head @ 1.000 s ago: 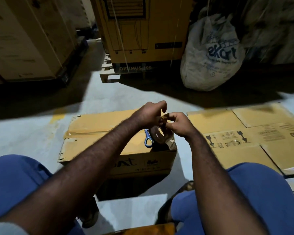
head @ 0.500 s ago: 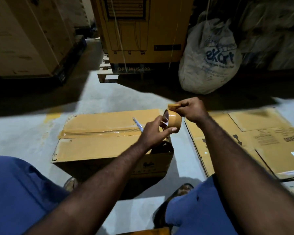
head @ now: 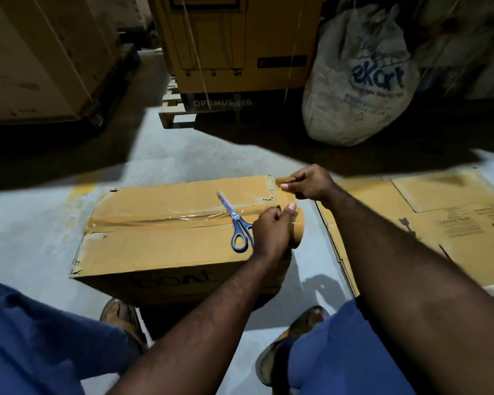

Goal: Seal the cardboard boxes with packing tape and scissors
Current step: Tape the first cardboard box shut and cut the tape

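While our left hand [head: 271, 232] gripped the tape roll [head: 298, 233] and our right hand [head: 311, 185] pinched the tape end [head: 283, 181], the box's [head: 160, 246] right edge seemed next.

Plain tan-brown on the cardboard box [head: 160, 252], with faint dark lettering on the near side and a glossy brown tape strip [head: 160, 219] along the top. Blue-grey handles and silver blades on the scissors [head: 236, 223]. Same tan on the tape roll [head: 297, 232] and tape end [head: 283, 181]. Black print on the tan flattened carton [head: 439, 201]. Blue lettering on the dirty-white sack [head: 362, 81]. Black line drawing on the yellow-brown large carton [head: 228, 52]. Pale grey on the floor [head: 35, 218], one yellow patch. Blue on the trousers [head: 40, 343]
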{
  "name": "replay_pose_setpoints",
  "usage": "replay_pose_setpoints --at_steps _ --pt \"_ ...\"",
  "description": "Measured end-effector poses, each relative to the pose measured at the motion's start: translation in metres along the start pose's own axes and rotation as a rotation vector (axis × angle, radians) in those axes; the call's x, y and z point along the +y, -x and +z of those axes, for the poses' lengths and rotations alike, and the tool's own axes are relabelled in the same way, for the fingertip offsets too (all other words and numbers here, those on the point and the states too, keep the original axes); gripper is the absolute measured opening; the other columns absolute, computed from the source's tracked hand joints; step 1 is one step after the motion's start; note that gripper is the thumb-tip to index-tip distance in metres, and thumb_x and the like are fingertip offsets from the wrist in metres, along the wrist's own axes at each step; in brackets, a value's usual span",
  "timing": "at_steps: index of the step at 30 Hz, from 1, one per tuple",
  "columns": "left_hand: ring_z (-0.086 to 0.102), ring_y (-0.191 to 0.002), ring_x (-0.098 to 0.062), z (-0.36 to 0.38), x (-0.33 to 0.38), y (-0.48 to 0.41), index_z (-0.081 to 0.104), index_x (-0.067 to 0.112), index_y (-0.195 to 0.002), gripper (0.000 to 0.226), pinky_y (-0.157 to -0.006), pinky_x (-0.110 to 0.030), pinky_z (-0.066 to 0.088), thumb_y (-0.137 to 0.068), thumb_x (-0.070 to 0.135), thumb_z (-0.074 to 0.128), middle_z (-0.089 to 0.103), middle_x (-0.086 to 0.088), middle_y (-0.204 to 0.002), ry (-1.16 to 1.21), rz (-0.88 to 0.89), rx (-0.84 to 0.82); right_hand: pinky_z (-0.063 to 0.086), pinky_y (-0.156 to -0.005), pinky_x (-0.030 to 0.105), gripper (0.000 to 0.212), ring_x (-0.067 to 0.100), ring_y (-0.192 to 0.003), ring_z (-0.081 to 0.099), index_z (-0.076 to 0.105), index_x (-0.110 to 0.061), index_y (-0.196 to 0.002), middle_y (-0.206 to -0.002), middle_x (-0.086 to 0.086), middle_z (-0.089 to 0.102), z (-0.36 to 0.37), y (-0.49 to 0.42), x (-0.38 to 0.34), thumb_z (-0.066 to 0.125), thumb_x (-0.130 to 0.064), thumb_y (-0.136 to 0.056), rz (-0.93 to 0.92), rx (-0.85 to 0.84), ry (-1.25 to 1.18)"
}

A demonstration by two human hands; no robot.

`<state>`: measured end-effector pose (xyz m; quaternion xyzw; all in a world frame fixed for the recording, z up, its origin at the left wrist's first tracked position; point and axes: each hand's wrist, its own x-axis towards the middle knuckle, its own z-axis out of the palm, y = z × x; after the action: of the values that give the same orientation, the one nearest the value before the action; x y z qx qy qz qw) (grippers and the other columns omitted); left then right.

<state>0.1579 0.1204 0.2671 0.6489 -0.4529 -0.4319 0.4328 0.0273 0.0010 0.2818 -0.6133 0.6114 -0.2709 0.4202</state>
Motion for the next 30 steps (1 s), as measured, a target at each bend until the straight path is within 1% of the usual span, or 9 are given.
replay_pose_setpoints --at_steps 2,5,10,12,15,19,22,26,30 --pt "0.060 -0.075 -0.017 0.005 -0.005 -0.004 0.070 0.012 -0.088 0.040 -0.069 -0.041 0.060 -0.096 0.050 0.061 0.067 0.001 -0.082 -0.020 -0.017 -0.075 0.062 -0.073 0.039 0.022 0.021 -0.078 0.068 0.080 -0.005 -0.100 -0.095 0.019 0.076 0.003 -0.010 0.004 0.085 -0.015 -0.081 0.011 -0.011 -0.049" --pt "0.065 -0.099 -0.017 0.005 -0.004 -0.004 0.069 0.016 -0.124 0.040 -0.087 -0.044 0.060 -0.098 0.045 0.059 0.070 0.003 -0.115 -0.070 0.010 -0.154 0.058 -0.059 0.021 0.020 0.017 -0.075 0.069 0.077 -0.001 -0.105 -0.096 0.017 0.075 0.002 -0.023 0.004 0.078 -0.010 -0.088 0.010 0.044 -0.157" --pt "0.062 -0.095 -0.009 0.001 0.002 -0.010 0.065 0.019 -0.125 0.031 -0.081 -0.027 0.049 -0.102 0.038 0.056 0.068 0.011 -0.104 -0.132 0.059 -0.161 0.060 -0.064 0.026 0.014 0.017 -0.074 0.069 0.077 -0.006 -0.101 -0.090 0.014 0.075 0.004 -0.049 0.007 0.078 -0.011 -0.088 0.012 0.070 -0.219" --pt "0.060 -0.080 -0.012 0.003 0.004 -0.015 0.069 0.014 -0.102 0.029 -0.066 -0.026 0.041 -0.100 0.040 0.058 0.070 0.000 -0.090 -0.240 0.107 -0.097 0.063 -0.075 0.035 0.005 0.018 -0.075 0.070 0.077 -0.011 -0.093 -0.087 0.011 0.075 0.008 -0.060 0.012 0.079 -0.011 -0.088 0.033 0.103 -0.261" --pt "0.049 -0.061 -0.014 0.005 0.009 -0.019 0.057 0.010 -0.072 0.040 -0.054 -0.030 0.033 -0.097 0.042 0.061 0.057 -0.004 -0.066 -0.300 0.087 0.018 0.064 -0.079 0.042 0.006 0.024 -0.080 0.073 0.078 -0.012 -0.091 -0.090 0.015 0.076 0.017 -0.073 0.019 0.080 -0.014 -0.086 0.051 0.110 -0.268" --pt "0.062 -0.074 -0.026 0.006 0.006 -0.028 0.065 0.011 -0.079 0.041 -0.061 -0.041 0.050 -0.096 0.047 0.060 0.065 -0.006 -0.072 -0.197 0.097 0.099 0.063 -0.079 0.050 0.007 0.031 -0.080 0.073 0.078 -0.016 -0.089 -0.096 0.022 0.075 0.028 -0.087 0.026 0.083 -0.017 -0.084 0.075 0.122 -0.299" --pt "0.064 -0.076 -0.023 0.009 0.007 -0.034 0.064 0.013 -0.084 0.038 -0.060 -0.037 0.051 -0.097 0.048 0.059 0.067 -0.002 -0.077 -0.150 0.089 0.089 0.064 -0.079 0.048 0.007 0.033 -0.091 0.075 0.078 -0.016 -0.091 -0.098 0.017 0.076 0.029 -0.097 0.030 0.082 -0.018 -0.085 0.088 0.083 -0.297" --pt "0.067 -0.079 -0.017 0.022 0.006 -0.035 0.064 0.019 -0.094 0.026 -0.068 -0.042 0.063 -0.097 0.044 0.059 0.067 0.005 -0.085 -0.050 -0.025 0.034 0.061 -0.070 0.036 0.011 0.023 -0.086 0.070 0.077 -0.010 -0.097 -0.095 0.012 0.075 0.028 -0.110 0.037 0.080 -0.014 -0.087 0.061 0.009 -0.317" --pt "0.061 -0.078 -0.012 0.033 0.007 -0.037 0.063 0.013 -0.098 0.028 -0.069 -0.024 0.052 -0.098 0.040 0.057 0.066 0.002 -0.087 -0.107 -0.006 0.063 0.057 -0.069 0.033 0.014 0.019 -0.078 0.067 0.075 -0.005 -0.103 -0.090 0.011 0.072 0.036 -0.118 0.041 0.075 -0.013 -0.091 0.046 -0.032 -0.354"
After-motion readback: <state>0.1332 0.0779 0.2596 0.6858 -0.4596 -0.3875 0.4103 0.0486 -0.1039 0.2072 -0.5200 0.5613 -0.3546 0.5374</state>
